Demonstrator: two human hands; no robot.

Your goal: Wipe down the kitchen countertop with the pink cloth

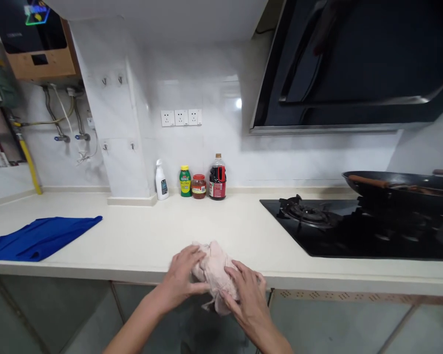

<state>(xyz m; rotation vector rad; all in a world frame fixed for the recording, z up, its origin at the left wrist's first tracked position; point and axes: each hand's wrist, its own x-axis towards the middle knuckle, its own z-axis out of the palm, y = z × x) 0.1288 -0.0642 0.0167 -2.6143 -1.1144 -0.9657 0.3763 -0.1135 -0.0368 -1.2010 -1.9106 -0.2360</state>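
Left hand [180,276] and right hand [250,295] clasp a crumpled, pale-pink cloth [214,268]!
Fingers half-curled, both grip its sides at the smooth, off-white countertop [151,231] edge.

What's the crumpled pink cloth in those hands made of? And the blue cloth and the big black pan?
Pink cloth: probably soft, matte fabric; it bunches into crumpled folds. Which fibre, I can't tell.
Blue cloth: likely thin woven or knitted fabric, dull-finished, because it lies flat with soft wrinkles.
Black pan: seemingly dark metal, with a faint shine inside.
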